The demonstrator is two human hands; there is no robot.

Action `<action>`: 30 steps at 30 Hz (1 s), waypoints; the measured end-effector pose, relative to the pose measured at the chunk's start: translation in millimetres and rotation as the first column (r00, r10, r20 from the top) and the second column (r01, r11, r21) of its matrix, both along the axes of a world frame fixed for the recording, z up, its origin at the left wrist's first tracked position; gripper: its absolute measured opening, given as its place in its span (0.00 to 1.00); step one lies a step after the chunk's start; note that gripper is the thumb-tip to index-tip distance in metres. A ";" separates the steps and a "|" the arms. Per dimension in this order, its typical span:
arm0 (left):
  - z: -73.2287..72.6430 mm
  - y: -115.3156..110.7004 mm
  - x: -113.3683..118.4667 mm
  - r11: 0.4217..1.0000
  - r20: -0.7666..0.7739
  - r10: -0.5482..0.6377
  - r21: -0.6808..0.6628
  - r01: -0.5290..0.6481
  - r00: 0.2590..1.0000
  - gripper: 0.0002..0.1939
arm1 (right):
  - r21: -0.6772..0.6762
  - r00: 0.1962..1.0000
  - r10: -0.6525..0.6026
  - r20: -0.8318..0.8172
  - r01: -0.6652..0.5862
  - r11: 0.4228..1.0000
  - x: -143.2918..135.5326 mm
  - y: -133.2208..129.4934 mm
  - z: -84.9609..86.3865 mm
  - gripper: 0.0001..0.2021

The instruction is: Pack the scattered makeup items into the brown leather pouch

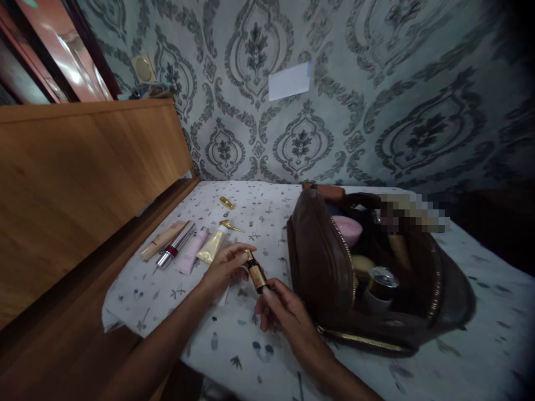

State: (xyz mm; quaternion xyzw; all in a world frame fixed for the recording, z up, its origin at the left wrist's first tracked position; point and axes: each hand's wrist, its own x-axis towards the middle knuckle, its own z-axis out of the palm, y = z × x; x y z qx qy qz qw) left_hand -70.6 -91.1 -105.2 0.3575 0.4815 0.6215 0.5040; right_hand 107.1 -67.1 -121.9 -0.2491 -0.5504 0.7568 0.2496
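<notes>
Between my two hands is a small dark bottle (257,276) with a gold label and a gold top, tilted above the patterned cloth. The fingers of my left hand (225,267) pinch its gold top. At the lower end, my right hand (284,309) grips the base with thumb and fingers. Left of my left hand lie a gold tube (212,245), a pink tube (193,250), a silver tube with a red band (177,245) and a beige tube (163,240). A gold pointed piece (231,225) and a small gold item (226,202) lie behind them.
To the right stands an open brown bag (317,262) with a gold zipper, holding a pink rounded item (348,228) and a jar with a shiny lid (381,284). A wooden panel (92,184) borders the cloth-covered surface (267,223) on the left; a patterned wall (259,122) rises behind.
</notes>
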 end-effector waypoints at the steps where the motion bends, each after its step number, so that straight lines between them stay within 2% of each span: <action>1: 0.2 -0.7 0.1 1.000 -0.003 0.005 -0.004 -0.005 1.000 0.21 | -0.001 1.000 0.004 0.005 -0.004 1.000 0.1 0.0 0.3 0.28; 10: 8.7 -6.4 2.4 0.997 -0.142 0.079 0.026 -0.076 0.987 0.20 | -0.014 1.000 0.021 -0.009 -0.021 1.000 -0.1 -3.1 1.6 0.30; 20: 9.6 -5.9 4.7 0.976 -0.272 0.202 -0.025 -0.216 0.941 0.24 | -0.005 0.994 0.075 -0.084 -0.076 0.997 -1.4 -1.9 -11.9 0.28; 24: 20.5 -3.0 7.6 0.956 -0.420 0.266 0.001 -0.293 0.867 0.24 | -0.046 0.989 0.087 -0.119 -0.093 0.995 -2.1 -0.5 -15.7 0.27; 30: 52.9 -2.1 19.6 0.937 -0.626 0.330 0.127 -0.325 0.706 0.19 | -0.076 0.992 0.097 -0.079 -0.103 0.992 1.8 -2.1 -12.3 0.18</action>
